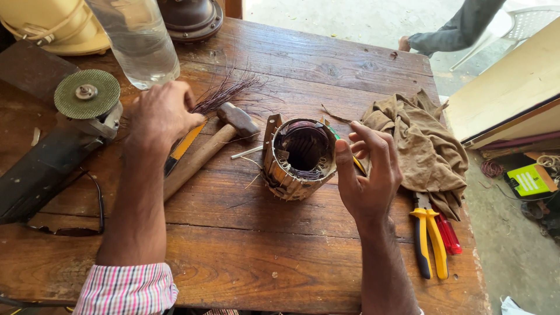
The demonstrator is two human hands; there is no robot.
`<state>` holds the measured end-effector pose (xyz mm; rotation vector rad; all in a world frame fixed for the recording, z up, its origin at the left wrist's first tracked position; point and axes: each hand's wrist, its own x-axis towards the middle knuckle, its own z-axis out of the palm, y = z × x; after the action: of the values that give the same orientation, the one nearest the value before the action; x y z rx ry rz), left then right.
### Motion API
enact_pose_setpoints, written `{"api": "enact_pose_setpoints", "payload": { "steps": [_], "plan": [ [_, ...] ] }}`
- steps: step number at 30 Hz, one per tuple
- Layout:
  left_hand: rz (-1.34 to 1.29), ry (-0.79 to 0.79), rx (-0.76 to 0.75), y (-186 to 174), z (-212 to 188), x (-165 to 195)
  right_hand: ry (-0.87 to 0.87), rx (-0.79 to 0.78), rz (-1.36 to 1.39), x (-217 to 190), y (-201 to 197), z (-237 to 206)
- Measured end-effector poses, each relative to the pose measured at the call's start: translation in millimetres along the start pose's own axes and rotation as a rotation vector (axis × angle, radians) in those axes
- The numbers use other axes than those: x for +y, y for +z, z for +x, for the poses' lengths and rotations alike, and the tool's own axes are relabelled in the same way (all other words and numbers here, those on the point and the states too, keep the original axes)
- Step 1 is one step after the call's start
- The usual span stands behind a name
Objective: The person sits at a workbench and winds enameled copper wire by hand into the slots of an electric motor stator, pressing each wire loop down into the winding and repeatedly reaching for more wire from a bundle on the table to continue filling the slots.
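Right hand (367,175) sits loosely curled, holding nothing, just right of the motor stator (298,158), while the left hand (160,116) (fingers hidden, can't tell its grip) reaches the copper wire bundle (227,90) farther left.

Left hand (160,114) covers the near end of the copper wire bundle (227,90) and part of the yellow-handled tool (182,147); can't tell if fingers grip either. Right hand (366,175) hides the far side of the stator core (297,157) and most of a yellow tool behind it. Clear bottle (140,41), yellow helmet (55,26) and round metal housing (191,17) cut off at top edge. Pliers (429,233) jaws under the brown cloth (420,143). Seated person (455,29) top right: only a leg shows.
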<state>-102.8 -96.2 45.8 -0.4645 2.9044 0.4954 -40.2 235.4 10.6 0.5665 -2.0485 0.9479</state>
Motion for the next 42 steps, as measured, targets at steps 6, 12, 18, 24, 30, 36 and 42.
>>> {"api": "enact_pose_setpoints", "payload": {
  "steps": [6, 12, 18, 24, 30, 36, 42],
  "plan": [
    [-0.431, 0.627, -0.133, -16.7, -48.8, 42.6, 0.017, -0.051, 0.048, 0.0, -1.6, 1.9],
    [-0.325, 0.83, -0.246, 5.5, -87.3, 81.2, 0.057, -0.336, 0.178, -1.5, -12.4, 5.2],
    [-0.291, 0.873, -0.193, 19.3, -87.6, 88.6, 0.132, -0.444, 0.246, -4.9, -13.6, 9.6],
    [-0.371, 0.869, -0.174, 27.1, -84.8, 91.4, 0.269, -0.487, 0.409, -10.1, -13.6, 12.1],
    [-0.505, 0.9, -0.2, 25.2, -84.1, 90.4, 0.213, -0.479, 0.401, -9.1, -11.8, 12.1],
    [-0.505, 0.892, -0.224, 17.7, -80.7, 86.3, 0.238, -0.49, 0.448, -4.5, -11.3, 9.6],
    [-0.392, 0.838, -0.314, 14.9, -80.7, 84.8, 0.277, -0.481, 0.505, -2.1, -10.2, 9.1]
  ]
}}
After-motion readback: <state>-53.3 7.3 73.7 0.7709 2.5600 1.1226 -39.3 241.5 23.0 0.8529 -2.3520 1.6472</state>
